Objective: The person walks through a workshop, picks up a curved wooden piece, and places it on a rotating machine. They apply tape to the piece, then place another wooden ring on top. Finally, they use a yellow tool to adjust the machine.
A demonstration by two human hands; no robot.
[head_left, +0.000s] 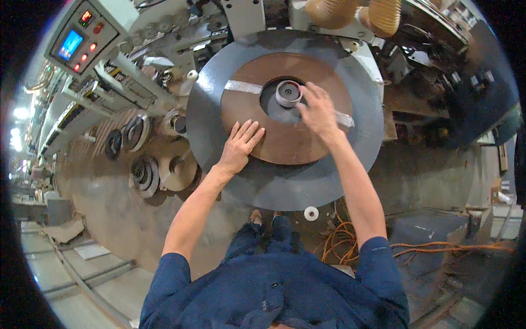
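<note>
Flat brown coil (285,140) of smooth banding lies centred on the round grey metal disc (219,104) (taped at 9 and 3 o'clock), left hand (239,145) splayed flat at its 8 o'clock edge, right hand (316,112) fingers open beside the grey hub (289,93).

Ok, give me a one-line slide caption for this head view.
Left hand flat on the brown coil, right hand at the hub of the grey round table.
</note>
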